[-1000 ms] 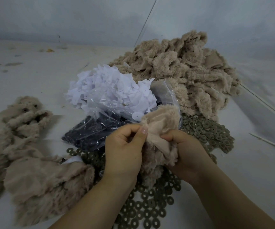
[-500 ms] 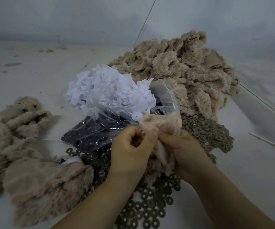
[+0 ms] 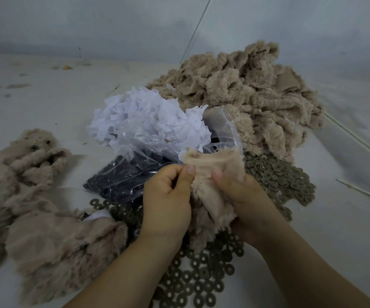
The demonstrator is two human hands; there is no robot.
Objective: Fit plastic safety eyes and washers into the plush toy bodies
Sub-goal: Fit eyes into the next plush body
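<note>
Between the two hands, over the scattered washers (image 3: 193, 274), one plush body (image 3: 213, 174) is being held inside out, its smooth backing facing the camera. Since a second ago the fabric is being spread flatter and lifted slightly, with the thumbs moving apart; this suggests the eye spot is being located, fitting not yet begun. Left hand (image 3: 167, 203) is pinching the left edge of the backing with thumb against curled fingers; right hand (image 3: 244, 203) is gripping the right side, thumb pressing on top, fur bunching below its palm. No eye or washer is showing in either grip. Behind are lying a bag of dark eyes (image 3: 121, 176), white paper scraps (image 3: 148, 121), the unfinished pile (image 3: 246, 94); at left, more plush bodies (image 3: 28, 196).
</note>
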